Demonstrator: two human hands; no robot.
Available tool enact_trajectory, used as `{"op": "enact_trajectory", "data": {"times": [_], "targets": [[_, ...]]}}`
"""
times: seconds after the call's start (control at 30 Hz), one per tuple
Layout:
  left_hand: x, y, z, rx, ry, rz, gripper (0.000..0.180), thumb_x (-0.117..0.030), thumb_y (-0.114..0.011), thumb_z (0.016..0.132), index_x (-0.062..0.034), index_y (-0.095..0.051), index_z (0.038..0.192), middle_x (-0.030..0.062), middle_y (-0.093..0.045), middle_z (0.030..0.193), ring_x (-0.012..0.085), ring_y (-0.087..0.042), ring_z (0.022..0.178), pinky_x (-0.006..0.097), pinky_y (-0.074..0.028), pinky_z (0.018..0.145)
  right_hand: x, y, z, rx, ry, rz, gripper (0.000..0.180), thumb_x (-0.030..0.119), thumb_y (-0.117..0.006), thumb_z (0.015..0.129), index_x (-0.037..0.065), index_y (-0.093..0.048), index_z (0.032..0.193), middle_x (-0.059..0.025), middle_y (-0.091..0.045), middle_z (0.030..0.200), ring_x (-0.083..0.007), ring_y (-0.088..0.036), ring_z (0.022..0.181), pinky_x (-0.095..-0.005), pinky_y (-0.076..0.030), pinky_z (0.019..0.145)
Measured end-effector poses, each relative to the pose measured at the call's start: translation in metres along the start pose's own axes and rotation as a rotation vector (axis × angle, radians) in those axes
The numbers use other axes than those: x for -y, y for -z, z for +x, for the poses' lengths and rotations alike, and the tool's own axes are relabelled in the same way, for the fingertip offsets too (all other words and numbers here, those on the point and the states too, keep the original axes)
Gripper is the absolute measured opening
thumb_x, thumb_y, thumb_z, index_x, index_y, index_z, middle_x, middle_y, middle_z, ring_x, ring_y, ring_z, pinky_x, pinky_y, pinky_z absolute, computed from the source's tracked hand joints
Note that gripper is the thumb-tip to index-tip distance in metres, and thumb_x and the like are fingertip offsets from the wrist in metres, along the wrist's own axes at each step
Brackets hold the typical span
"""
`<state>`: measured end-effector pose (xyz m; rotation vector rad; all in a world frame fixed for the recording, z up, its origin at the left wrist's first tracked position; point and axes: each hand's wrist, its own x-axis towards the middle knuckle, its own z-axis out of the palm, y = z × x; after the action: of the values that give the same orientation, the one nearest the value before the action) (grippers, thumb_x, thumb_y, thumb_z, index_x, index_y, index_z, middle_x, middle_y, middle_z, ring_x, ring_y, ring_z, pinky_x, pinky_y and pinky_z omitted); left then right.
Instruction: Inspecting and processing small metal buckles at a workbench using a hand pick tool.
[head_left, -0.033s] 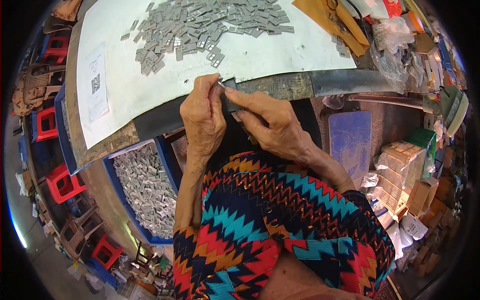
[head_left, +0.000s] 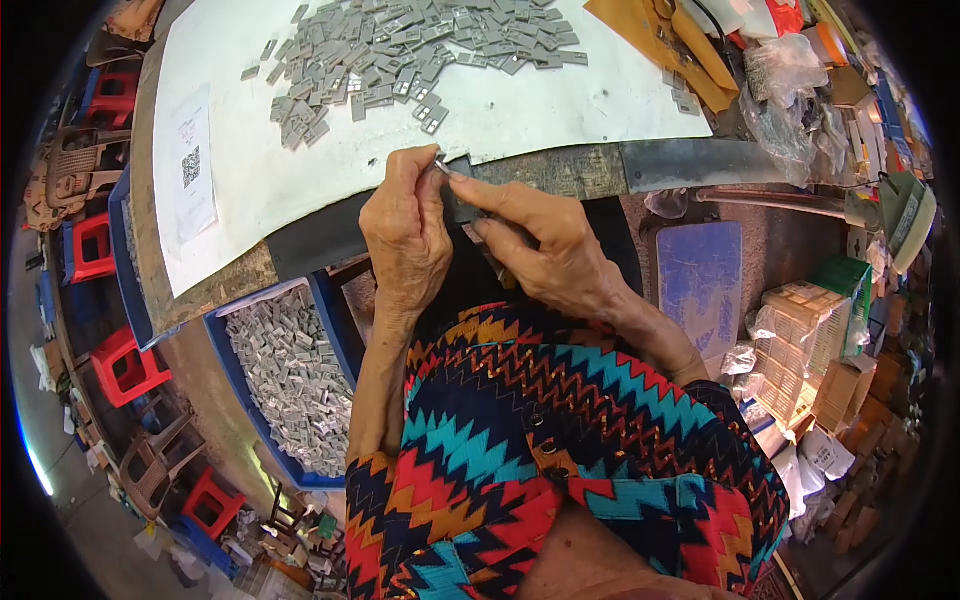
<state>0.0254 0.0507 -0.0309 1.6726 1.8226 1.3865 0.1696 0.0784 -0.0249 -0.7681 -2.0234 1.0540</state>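
Observation:
My left hand (head_left: 408, 220) is closed near the table's front edge, its thumb and fingertips pinching a small grey metal piece (head_left: 442, 166). Most of that piece is hidden by the fingers. My right hand (head_left: 545, 238) is curled close by on the right, its index fingertip touching the piece or just beside it. Its other fingers are bent in, and whatever they may hold is hidden. Beyond the hands, a heap of flat grey rectangular pieces (head_left: 400, 50) lies on the white sheet (head_left: 560, 110). Several pieces nearest me show light rectangular openings.
Below the table at left, a blue bin (head_left: 262, 432) holds many similar grey pieces (head_left: 285, 370). A yellow-brown cloth or pouch (head_left: 705, 70) and clear plastic bags (head_left: 785, 80) lie at far right. Beside me stand a blue board (head_left: 700, 285), a pale crate (head_left: 800, 330) and red stools (head_left: 130, 365).

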Motion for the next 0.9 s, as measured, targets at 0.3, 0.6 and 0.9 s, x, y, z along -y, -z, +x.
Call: {"op": "enact_trajectory", "data": {"times": [0.3,0.6,0.9], "targets": [[0.007,0.030,-0.005,0.025,0.070,0.071,0.014,0.000,-0.051,0.084,-0.0007,-0.054,0.098,0.0152,-0.057,0.075,0.0222,-0.058,0.063,0.029,-0.045,0.058,-0.001,-0.012,0.012,0.078,0.028,0.183,0.035,0.005,-0.056,0.080,0.001,-0.054,0.115,-0.0187,-0.061,0.097,-0.0263,-0.061,0.080,-0.0307,-0.048,0.071],[0.065,0.158,-0.135,-0.214,0.570,0.459,0.018,-0.003,-0.049,0.087,0.0012,-0.051,0.104,0.0125,-0.061,0.089,0.0174,-0.060,0.077,0.027,-0.047,0.065,-0.006,-0.001,-0.007,0.343,-0.158,0.274,0.039,0.005,-0.056,0.082,0.006,-0.051,0.121,-0.0146,-0.061,0.103,-0.0193,-0.059,0.083,-0.0284,-0.046,0.074],[0.047,0.140,-0.101,-0.172,0.289,0.663,0.019,0.003,-0.054,0.079,0.0004,-0.059,0.096,0.0145,-0.061,0.091,0.0282,-0.060,0.081,0.034,-0.047,0.070,-0.007,0.008,-0.011,0.376,-0.244,0.307,0.039,0.006,-0.056,0.083,0.007,-0.052,0.121,-0.0121,-0.062,0.101,-0.0132,-0.056,0.083,-0.0268,-0.045,0.075]]}}
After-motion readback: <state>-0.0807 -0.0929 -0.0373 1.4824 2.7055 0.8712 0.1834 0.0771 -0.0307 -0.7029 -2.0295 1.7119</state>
